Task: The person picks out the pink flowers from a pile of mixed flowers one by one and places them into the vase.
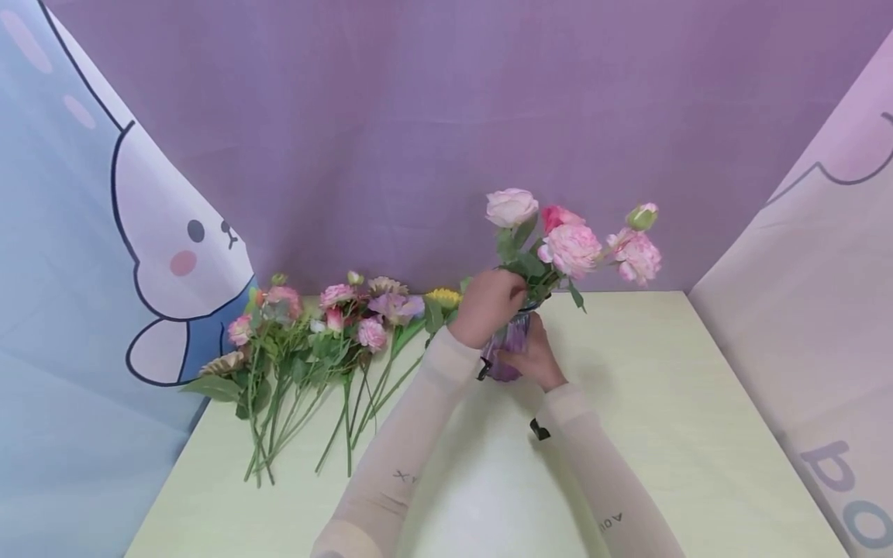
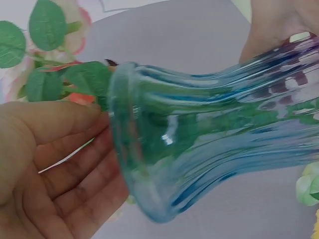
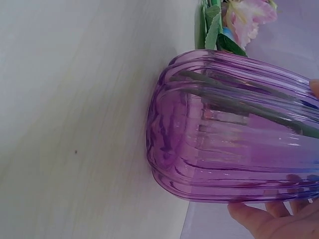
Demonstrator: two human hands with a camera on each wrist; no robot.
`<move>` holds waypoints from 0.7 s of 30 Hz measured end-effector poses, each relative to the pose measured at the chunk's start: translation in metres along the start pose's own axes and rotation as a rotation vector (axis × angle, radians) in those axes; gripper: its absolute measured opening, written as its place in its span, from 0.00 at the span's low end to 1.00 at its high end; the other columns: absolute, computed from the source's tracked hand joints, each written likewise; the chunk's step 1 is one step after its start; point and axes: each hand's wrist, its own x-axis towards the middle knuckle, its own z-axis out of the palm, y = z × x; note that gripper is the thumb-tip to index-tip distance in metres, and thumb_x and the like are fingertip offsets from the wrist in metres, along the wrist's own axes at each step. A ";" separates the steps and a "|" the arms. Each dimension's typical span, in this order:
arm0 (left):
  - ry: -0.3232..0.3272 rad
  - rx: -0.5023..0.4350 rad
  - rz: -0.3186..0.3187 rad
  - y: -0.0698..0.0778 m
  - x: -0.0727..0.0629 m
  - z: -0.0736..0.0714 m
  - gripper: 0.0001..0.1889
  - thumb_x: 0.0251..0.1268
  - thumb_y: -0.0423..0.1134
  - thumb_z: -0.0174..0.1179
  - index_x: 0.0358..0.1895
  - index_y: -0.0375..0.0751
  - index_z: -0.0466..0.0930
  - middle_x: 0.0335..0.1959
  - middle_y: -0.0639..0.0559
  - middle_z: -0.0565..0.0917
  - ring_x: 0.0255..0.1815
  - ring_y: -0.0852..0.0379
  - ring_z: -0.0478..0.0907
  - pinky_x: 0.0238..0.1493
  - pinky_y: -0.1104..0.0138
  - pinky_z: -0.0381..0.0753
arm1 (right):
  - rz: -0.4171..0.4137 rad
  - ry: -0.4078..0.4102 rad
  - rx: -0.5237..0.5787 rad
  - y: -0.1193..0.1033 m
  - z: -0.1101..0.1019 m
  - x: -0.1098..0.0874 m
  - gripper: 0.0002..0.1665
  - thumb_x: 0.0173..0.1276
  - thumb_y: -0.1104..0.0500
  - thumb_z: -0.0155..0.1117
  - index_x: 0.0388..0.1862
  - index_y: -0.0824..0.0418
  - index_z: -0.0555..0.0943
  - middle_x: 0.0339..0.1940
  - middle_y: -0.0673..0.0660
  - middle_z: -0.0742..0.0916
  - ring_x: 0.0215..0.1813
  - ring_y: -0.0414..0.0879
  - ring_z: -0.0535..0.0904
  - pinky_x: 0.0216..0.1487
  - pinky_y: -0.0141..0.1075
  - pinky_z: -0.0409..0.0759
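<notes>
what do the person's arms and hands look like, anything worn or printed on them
The left sleeve and right sleeve are long and pale cream, each with small dark markings on the forearm. A small black piece shows near the left wrist and another near the right. The left hand and right hand wear no gloves.
</notes>
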 end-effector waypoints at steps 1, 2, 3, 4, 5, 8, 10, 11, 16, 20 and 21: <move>0.009 -0.011 0.004 0.000 -0.002 -0.002 0.09 0.65 0.36 0.56 0.30 0.43 0.86 0.26 0.55 0.84 0.26 0.60 0.77 0.30 0.69 0.76 | 0.005 0.000 0.001 0.000 0.000 0.000 0.61 0.48 0.57 0.72 0.70 0.70 0.44 0.69 0.75 0.57 0.71 0.66 0.52 0.71 0.55 0.52; 0.020 -0.015 0.012 0.000 -0.005 -0.005 0.09 0.66 0.36 0.56 0.32 0.43 0.86 0.28 0.55 0.85 0.27 0.59 0.79 0.32 0.69 0.77 | 0.010 0.002 0.000 0.000 0.000 0.000 0.61 0.48 0.57 0.73 0.70 0.70 0.44 0.69 0.75 0.57 0.71 0.66 0.52 0.71 0.55 0.53; 0.033 -0.016 0.018 -0.001 -0.007 -0.008 0.08 0.65 0.36 0.57 0.34 0.42 0.86 0.30 0.54 0.85 0.30 0.59 0.80 0.35 0.68 0.78 | 0.014 0.004 -0.001 0.000 0.000 0.000 0.61 0.48 0.57 0.73 0.71 0.70 0.44 0.69 0.74 0.57 0.71 0.66 0.52 0.71 0.55 0.53; 0.049 -0.018 0.021 -0.001 -0.010 -0.010 0.08 0.66 0.36 0.57 0.36 0.42 0.86 0.33 0.54 0.86 0.33 0.58 0.81 0.37 0.67 0.79 | 0.017 0.007 0.002 0.000 0.000 0.000 0.61 0.47 0.58 0.73 0.71 0.70 0.44 0.69 0.75 0.58 0.71 0.66 0.53 0.71 0.56 0.53; 0.062 -0.019 0.026 -0.003 -0.013 -0.013 0.08 0.66 0.36 0.57 0.37 0.41 0.86 0.34 0.53 0.86 0.34 0.57 0.82 0.38 0.67 0.79 | 0.020 0.009 0.002 0.000 0.001 0.000 0.61 0.47 0.58 0.73 0.71 0.70 0.44 0.69 0.74 0.58 0.71 0.66 0.53 0.70 0.55 0.54; 0.118 -0.002 0.043 -0.008 -0.024 -0.019 0.09 0.65 0.37 0.58 0.42 0.40 0.86 0.40 0.51 0.87 0.39 0.56 0.83 0.43 0.65 0.80 | 0.023 0.015 0.004 -0.001 0.001 0.000 0.61 0.47 0.60 0.73 0.71 0.70 0.44 0.68 0.75 0.59 0.70 0.66 0.55 0.70 0.56 0.55; 0.159 -0.013 0.049 -0.015 -0.031 -0.021 0.08 0.64 0.37 0.59 0.42 0.40 0.86 0.39 0.50 0.87 0.39 0.55 0.83 0.42 0.65 0.81 | 0.029 0.020 0.010 -0.001 0.001 0.000 0.61 0.47 0.61 0.74 0.71 0.70 0.44 0.67 0.74 0.60 0.70 0.66 0.56 0.70 0.55 0.55; 0.179 -0.019 0.052 -0.019 -0.035 -0.021 0.08 0.64 0.36 0.59 0.41 0.40 0.86 0.39 0.50 0.87 0.37 0.55 0.83 0.41 0.65 0.81 | 0.032 0.021 0.012 -0.001 0.002 0.000 0.61 0.47 0.61 0.74 0.71 0.69 0.44 0.67 0.74 0.61 0.70 0.65 0.56 0.70 0.54 0.55; 0.254 -0.025 0.025 -0.041 -0.056 -0.022 0.07 0.62 0.35 0.61 0.40 0.39 0.86 0.35 0.48 0.87 0.32 0.55 0.84 0.36 0.66 0.82 | 0.033 0.022 0.024 -0.001 0.002 0.000 0.61 0.47 0.62 0.75 0.71 0.70 0.45 0.67 0.74 0.61 0.70 0.65 0.56 0.71 0.54 0.54; 0.248 0.019 -0.028 -0.059 -0.071 -0.021 0.07 0.60 0.35 0.63 0.39 0.38 0.86 0.35 0.47 0.87 0.32 0.53 0.83 0.35 0.64 0.82 | 0.035 0.022 0.016 -0.002 0.002 0.000 0.61 0.47 0.62 0.74 0.71 0.70 0.44 0.68 0.73 0.60 0.70 0.65 0.55 0.71 0.53 0.54; 0.244 0.027 -0.036 -0.063 -0.075 -0.020 0.06 0.60 0.35 0.63 0.39 0.38 0.86 0.35 0.47 0.87 0.32 0.53 0.83 0.35 0.63 0.82 | 0.038 0.022 0.013 -0.003 0.002 0.000 0.61 0.47 0.62 0.74 0.71 0.70 0.44 0.68 0.73 0.60 0.70 0.65 0.55 0.71 0.53 0.53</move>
